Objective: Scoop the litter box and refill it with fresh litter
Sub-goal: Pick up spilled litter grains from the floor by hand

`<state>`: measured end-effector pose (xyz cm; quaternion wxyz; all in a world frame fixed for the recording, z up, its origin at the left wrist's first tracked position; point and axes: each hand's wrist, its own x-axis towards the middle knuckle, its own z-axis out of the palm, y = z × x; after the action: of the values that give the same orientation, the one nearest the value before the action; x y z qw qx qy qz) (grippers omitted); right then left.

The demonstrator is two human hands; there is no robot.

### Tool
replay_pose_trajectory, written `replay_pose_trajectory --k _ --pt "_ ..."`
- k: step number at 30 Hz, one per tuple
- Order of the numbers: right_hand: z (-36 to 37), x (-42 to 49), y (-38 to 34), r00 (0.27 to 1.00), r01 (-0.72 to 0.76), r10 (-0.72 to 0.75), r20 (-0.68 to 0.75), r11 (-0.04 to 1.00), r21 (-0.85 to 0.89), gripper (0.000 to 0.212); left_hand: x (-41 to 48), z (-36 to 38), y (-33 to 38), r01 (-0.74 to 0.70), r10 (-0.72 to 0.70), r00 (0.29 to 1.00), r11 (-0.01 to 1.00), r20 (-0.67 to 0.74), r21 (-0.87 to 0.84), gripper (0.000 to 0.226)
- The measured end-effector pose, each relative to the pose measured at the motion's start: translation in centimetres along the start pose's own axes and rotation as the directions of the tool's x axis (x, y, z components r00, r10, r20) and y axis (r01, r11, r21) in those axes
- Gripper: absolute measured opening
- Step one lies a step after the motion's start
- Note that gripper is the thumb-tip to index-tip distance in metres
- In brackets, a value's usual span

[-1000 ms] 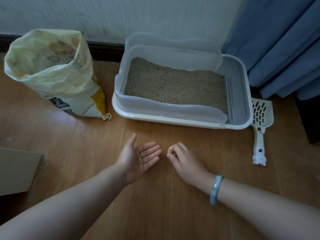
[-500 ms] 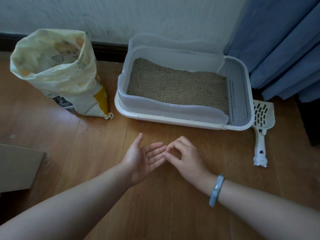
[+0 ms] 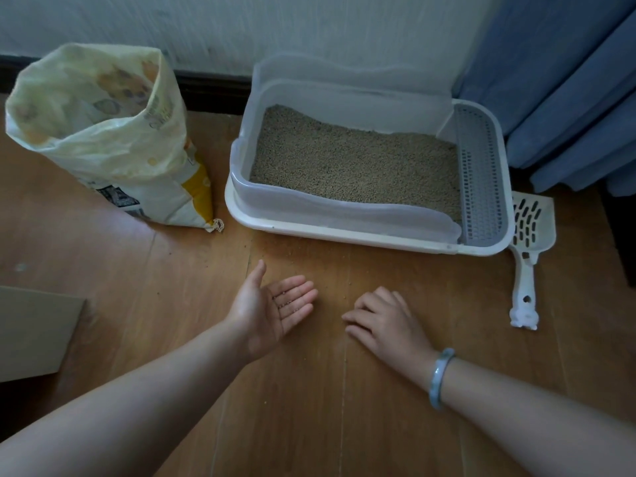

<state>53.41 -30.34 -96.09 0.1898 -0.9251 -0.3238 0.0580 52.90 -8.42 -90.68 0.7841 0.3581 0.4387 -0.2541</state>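
Head view: we see the left hand (image 3: 266, 315) palm up, fingers straight, cradling a few litter grains (image 3: 286, 302). The right hand (image 3: 387, 323) lies palm down, fingers loosely bent, tips on the floor (image 3: 327, 407), gripping nothing. The litter box (image 3: 344, 232) sits by the wall, with the scoop (image 3: 526, 259) at its right end. Risk: we judge a tilted palm sheds grains.

White litter box (image 3: 344, 232) holds tan litter (image 3: 354, 163), scoop (image 3: 526, 256) seemingly touching it

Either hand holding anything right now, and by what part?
No grip. Left hand is palm up, a few litter grains lying on its fingers; right hand is palm down, fingers on the floor.
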Motion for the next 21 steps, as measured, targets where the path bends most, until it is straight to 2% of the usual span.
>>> replay_pose_trajectory --k 8,12,21 --pt "0.8 1.5 -0.1 0.996 0.079 -0.082 -0.039 0.993 -0.087 0.011 0.3 -0.2 0.1 0.009 -0.009 1.000 1.000 -0.023 -0.005 0.069" --pt "0.9 1.5 -0.5 0.993 0.113 -0.116 -0.015 0.984 -0.140 0.008 0.5 -0.3 -0.1 0.020 -0.020 1.000 1.000 -0.023 0.000 0.069" --pt "1.8 1.5 -1.7 0.998 0.000 0.015 0.056 0.965 -0.262 0.006 0.2 0.0 -0.4 0.022 -0.021 1.000 1.000 -0.023 0.019 0.069"
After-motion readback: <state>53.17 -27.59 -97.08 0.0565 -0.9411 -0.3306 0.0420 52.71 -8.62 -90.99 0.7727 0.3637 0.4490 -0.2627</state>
